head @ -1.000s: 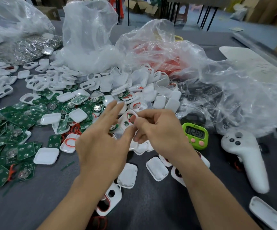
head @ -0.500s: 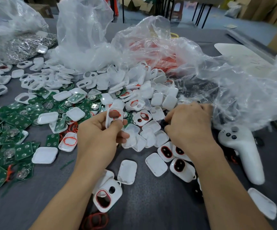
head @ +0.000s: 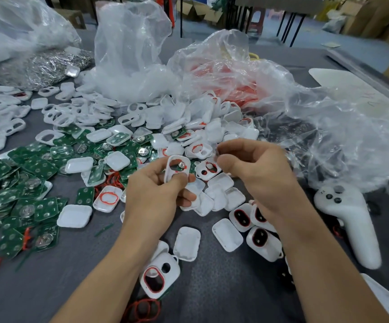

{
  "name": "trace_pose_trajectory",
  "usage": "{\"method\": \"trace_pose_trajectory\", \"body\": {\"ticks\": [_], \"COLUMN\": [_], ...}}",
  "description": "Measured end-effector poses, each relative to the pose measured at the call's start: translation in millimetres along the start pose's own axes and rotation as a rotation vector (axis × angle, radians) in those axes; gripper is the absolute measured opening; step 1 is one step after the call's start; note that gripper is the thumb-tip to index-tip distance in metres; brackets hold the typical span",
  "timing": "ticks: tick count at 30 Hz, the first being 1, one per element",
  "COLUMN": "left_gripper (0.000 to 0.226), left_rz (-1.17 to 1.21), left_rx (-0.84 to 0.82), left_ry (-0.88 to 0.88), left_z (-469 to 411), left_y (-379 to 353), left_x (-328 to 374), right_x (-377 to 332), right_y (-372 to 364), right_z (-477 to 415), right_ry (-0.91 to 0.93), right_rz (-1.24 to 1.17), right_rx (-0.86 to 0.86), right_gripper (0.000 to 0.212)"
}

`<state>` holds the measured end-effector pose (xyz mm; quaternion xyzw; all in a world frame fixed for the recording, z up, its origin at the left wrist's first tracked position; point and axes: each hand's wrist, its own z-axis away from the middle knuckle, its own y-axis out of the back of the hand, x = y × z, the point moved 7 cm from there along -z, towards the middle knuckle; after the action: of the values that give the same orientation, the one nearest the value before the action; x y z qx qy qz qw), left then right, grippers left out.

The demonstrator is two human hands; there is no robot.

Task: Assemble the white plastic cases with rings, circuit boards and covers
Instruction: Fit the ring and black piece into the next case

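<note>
My left hand [head: 156, 194] grips a white plastic case [head: 167, 169] by its lower end, holding it upright above the table; the case has two openings and a red ring at its rim. Just to its right, my right hand [head: 256, 169] pinches a small clear piece [head: 217, 153] between thumb and fingers, a short gap from the case. Green circuit boards [head: 37, 169] lie heaped on the left. Loose white covers [head: 75, 215] and a cover with a red ring [head: 108, 198] lie around them. Cases fitted with rings [head: 262, 241] lie under my right forearm.
Crumpled clear bags [head: 130, 54] stand behind the pile of parts, one holding red rings [head: 235, 89]. A white hand controller [head: 349, 220] lies at the right. Another ringed case [head: 158, 276] and loose red rings [head: 142, 311] lie near the grey table's front edge.
My right hand has come back left from the clear bag to the centre, now pinching a small clear piece. My left hand keeps the white case and has raised it slightly.
</note>
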<state>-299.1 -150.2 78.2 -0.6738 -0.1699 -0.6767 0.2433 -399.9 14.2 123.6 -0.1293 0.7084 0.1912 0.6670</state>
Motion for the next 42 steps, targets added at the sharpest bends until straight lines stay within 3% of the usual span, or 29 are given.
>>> {"method": "trace_pose_trajectory", "body": {"ticks": [2,4,12,17,21,24,28,33,37,42], "left_gripper": [0.023,0.022,0.025,0.029,0.024,0.031,0.032,0.031,0.034,0.046], "left_rz": [0.015,0.024,0.012,0.034,0.089,0.075,0.002,-0.044,-0.038,-0.019], "left_rx": [-0.007,-0.019,-0.065,-0.124,-0.166,-0.224,-0.268,-0.211,-0.107,-0.031], "left_ry": [-0.005,-0.012,-0.032,0.017,0.063,0.068,0.043,0.003,-0.04,-0.041], "left_z": [-1,-1,2,5,7,6,7,7,5,5], "left_y": [-1,-2,-9,-16,-20,-23,-27,-25,-17,-12], "left_x": [1,1,4,3,0,-2,-4,-3,3,8], "right_x": [6,10,14,14,-2,-9,-14,-25,-28,-20], "right_y": [-20,-34,-40,-35,-16,-23,-32,-43,-46,-43], "right_z": [4,9,11,5,6,14,19,27,29,23], "right_ry": [-0.172,-0.3,-0.363,-0.244,0.128,0.31,0.39,0.511,0.593,0.506], "right_rz": [-0.463,-0.696,-0.843,-0.616,0.213,0.508,0.612,0.775,0.664,0.508], "right_rx": [-0.2,-0.334,-0.386,-0.211,0.103,0.137,0.166,0.193,0.148,0.123], "right_gripper": [0.015,0.02,0.019,0.014,0.024,0.028,0.028,0.025,0.02,0.02]}}
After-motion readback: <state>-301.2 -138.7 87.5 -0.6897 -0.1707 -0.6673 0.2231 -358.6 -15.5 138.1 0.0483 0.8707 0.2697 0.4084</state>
